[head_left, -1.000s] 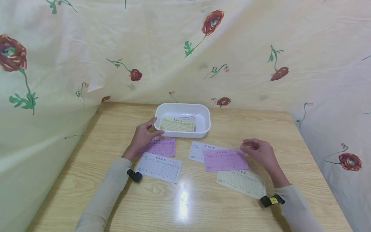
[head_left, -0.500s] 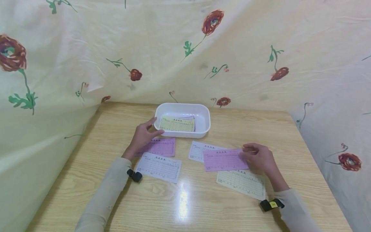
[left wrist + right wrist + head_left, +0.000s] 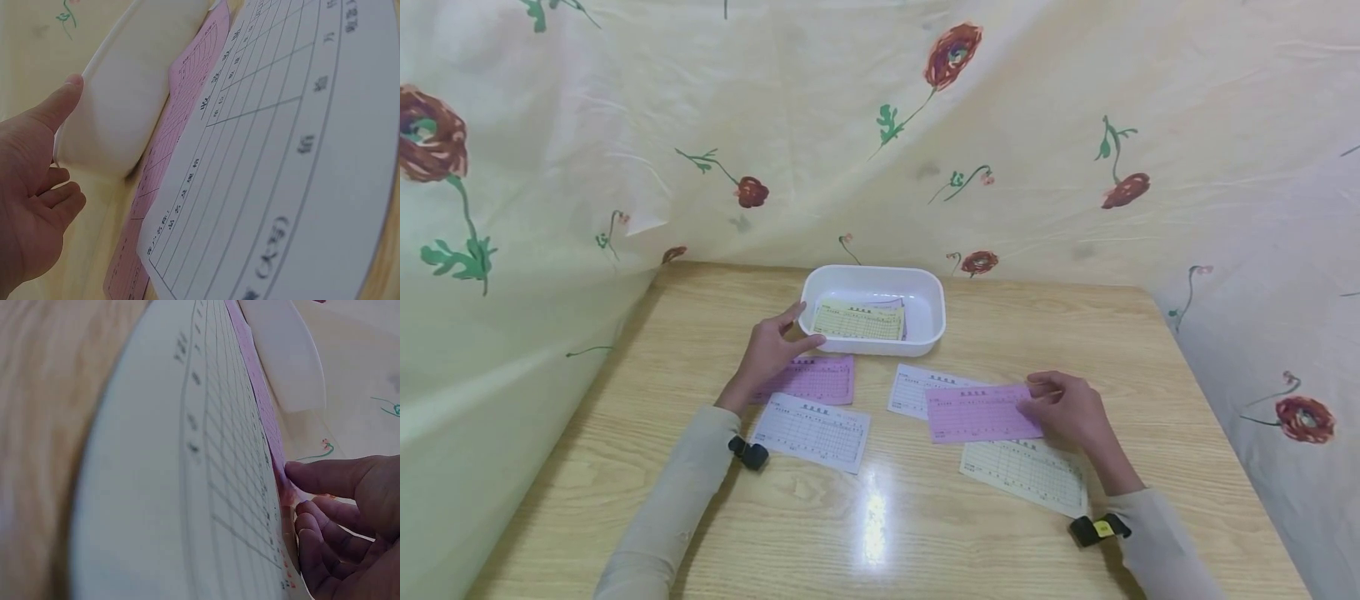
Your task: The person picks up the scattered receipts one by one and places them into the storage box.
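At the front left corner of a white plastic tray, my left hand holds the wall between thumb and fingers. A yellow receipt slip lies on other slips inside it. My right hand pinches the right edge of a pink receipt slip. That slip overlaps a white slip behind it and a pale yellow slip in front. In the right wrist view, the thumb touches the pink paper; the fingertips are partly hidden.
Below my left hand lie another pink slip and a white slip, the white one overlapping the pink. All rest on a wooden table. Flower-patterned cloth hangs behind and at both sides.
My right hand has moved slightly left and down onto the right edge of the pink slip. The left hand and the tray stay in place.
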Demonstrator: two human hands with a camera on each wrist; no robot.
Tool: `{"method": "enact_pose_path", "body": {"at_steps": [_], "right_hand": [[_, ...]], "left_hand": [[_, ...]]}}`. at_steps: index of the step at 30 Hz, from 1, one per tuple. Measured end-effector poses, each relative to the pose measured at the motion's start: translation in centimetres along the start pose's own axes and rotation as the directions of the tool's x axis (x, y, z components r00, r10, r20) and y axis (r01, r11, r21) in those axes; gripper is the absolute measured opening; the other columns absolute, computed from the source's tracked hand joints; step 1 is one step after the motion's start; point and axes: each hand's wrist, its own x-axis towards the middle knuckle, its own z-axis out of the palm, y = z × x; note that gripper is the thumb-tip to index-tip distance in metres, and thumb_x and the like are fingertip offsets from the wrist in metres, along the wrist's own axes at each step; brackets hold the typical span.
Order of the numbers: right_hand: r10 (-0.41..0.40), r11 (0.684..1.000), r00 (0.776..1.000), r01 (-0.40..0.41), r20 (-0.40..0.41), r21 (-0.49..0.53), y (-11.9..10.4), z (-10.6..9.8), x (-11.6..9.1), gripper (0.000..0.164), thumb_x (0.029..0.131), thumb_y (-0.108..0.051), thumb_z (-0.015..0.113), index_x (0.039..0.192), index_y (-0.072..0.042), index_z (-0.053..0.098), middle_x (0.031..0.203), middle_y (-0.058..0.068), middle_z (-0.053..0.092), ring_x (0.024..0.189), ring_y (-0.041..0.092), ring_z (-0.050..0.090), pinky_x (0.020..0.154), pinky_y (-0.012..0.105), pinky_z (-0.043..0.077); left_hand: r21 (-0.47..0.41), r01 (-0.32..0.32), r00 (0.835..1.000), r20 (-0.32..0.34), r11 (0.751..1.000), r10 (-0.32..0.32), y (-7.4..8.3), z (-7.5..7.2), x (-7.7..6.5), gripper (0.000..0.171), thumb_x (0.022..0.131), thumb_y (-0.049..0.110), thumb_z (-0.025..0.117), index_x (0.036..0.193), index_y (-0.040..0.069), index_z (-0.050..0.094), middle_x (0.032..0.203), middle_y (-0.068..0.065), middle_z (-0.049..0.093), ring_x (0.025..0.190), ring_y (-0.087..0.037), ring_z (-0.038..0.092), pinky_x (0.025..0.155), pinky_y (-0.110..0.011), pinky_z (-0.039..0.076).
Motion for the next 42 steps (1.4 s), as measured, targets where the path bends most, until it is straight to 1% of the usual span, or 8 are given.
{"method": "enact_pose_path", "body": {"at_steps": [6, 11, 19, 24, 27, 32, 38, 42], "right_hand": [[-0.008, 1.0, 1.0, 0.008, 0.0, -0.012, 0.1, 0.2, 0.1, 0.052, 0.089, -0.02, 0.08, 0.133, 0.0, 0.062, 0.111, 0.018, 0.072, 0.099, 0.032, 0.068, 0.081, 0.039, 0.058], [-0.029, 0.999, 1.0, 0.029, 0.005, -0.019, 0.2, 0.1, 0.2, 0.046, 0.091, -0.019, 0.078, 0.13, 0.0, 0.065, 0.106, 0.016, 0.073, 0.093, 0.029, 0.069, 0.075, 0.03, 0.055], [-0.064, 0.997, 0.998, 0.065, 0.026, -0.032, 0.2, -0.2, -0.1, 0.037, 0.095, -0.019, 0.073, 0.124, 0.004, 0.068, 0.11, 0.02, 0.072, 0.096, 0.03, 0.067, 0.076, 0.033, 0.057], [-0.089, 0.996, 0.996, 0.089, 0.018, -0.03, 0.0, -0.7, -0.2, 0.029, 0.096, -0.021, 0.072, 0.118, -0.001, 0.071, 0.113, 0.02, 0.071, 0.098, 0.033, 0.067, 0.074, 0.033, 0.057], [-0.08, 0.997, 0.997, 0.081, 0.018, -0.013, 0.1, -1.0, -0.2, 0.03, 0.097, -0.024, 0.072, 0.118, -0.003, 0.072, 0.112, 0.019, 0.072, 0.099, 0.032, 0.067, 0.074, 0.031, 0.056], [-0.073, 0.997, 0.997, 0.072, 0.017, 0.037, 0.4, -1.1, 0.0, 0.034, 0.097, -0.028, 0.072, 0.119, -0.002, 0.07, 0.11, 0.017, 0.073, 0.098, 0.028, 0.069, 0.074, 0.027, 0.057], [-0.102, 0.988, 0.995, 0.101, 0.009, 0.119, 0.1, -1.3, 0.0, 0.032, 0.098, -0.023, 0.072, 0.117, 0.002, 0.068, 0.108, 0.018, 0.073, 0.093, 0.021, 0.068, 0.072, 0.023, 0.06], [-0.113, 0.984, 0.994, 0.111, 0.004, 0.143, -0.2, -1.4, 0.1, 0.031, 0.098, -0.021, 0.071, 0.117, 0.003, 0.067, 0.107, 0.019, 0.073, 0.092, 0.019, 0.069, 0.073, 0.022, 0.06]], "left_hand": [[0.002, 0.012, 1.0, 0.004, 1.0, -0.012, -0.1, 0.0, 0.1, 0.095, 0.081, 0.057, 0.081, 0.155, 0.013, 0.042, 0.162, -0.005, 0.036, 0.151, -0.029, 0.034, 0.122, -0.047, 0.033], [-0.002, 0.008, 1.0, 0.002, 1.0, -0.008, -0.1, -0.1, 0.1, 0.094, 0.081, 0.056, 0.081, 0.154, 0.012, 0.043, 0.162, -0.007, 0.037, 0.15, -0.029, 0.035, 0.122, -0.046, 0.034], [-0.009, -0.001, 1.0, 0.004, 1.0, 0.001, 0.2, -0.1, 0.0, 0.092, 0.082, 0.053, 0.082, 0.154, 0.01, 0.043, 0.161, -0.009, 0.038, 0.149, -0.03, 0.036, 0.121, -0.045, 0.035], [-0.012, 0.005, 1.0, 0.003, 1.0, -0.005, 0.2, -0.1, 0.0, 0.093, 0.082, 0.054, 0.082, 0.154, 0.011, 0.043, 0.162, -0.009, 0.038, 0.149, -0.03, 0.037, 0.121, -0.045, 0.035], [-0.009, 0.002, 1.0, 0.003, 1.0, -0.002, 0.2, -0.1, 0.0, 0.093, 0.082, 0.054, 0.081, 0.155, 0.011, 0.042, 0.161, -0.009, 0.038, 0.148, -0.03, 0.038, 0.121, -0.046, 0.036], [-0.01, -0.015, 1.0, 0.001, 1.0, 0.015, 0.0, -0.1, 0.1, 0.091, 0.083, 0.052, 0.081, 0.154, 0.009, 0.043, 0.162, -0.009, 0.037, 0.148, -0.031, 0.038, 0.119, -0.046, 0.038], [-0.012, -0.025, 1.0, -0.004, 1.0, 0.025, -0.1, -0.1, 0.1, 0.09, 0.083, 0.05, 0.082, 0.153, 0.008, 0.044, 0.162, -0.009, 0.037, 0.147, -0.032, 0.039, 0.118, -0.045, 0.041], [-0.015, -0.02, 1.0, -0.005, 1.0, 0.02, -0.2, 0.0, 0.1, 0.091, 0.083, 0.051, 0.082, 0.154, 0.008, 0.044, 0.162, -0.009, 0.037, 0.148, -0.032, 0.038, 0.118, -0.045, 0.04]]}}
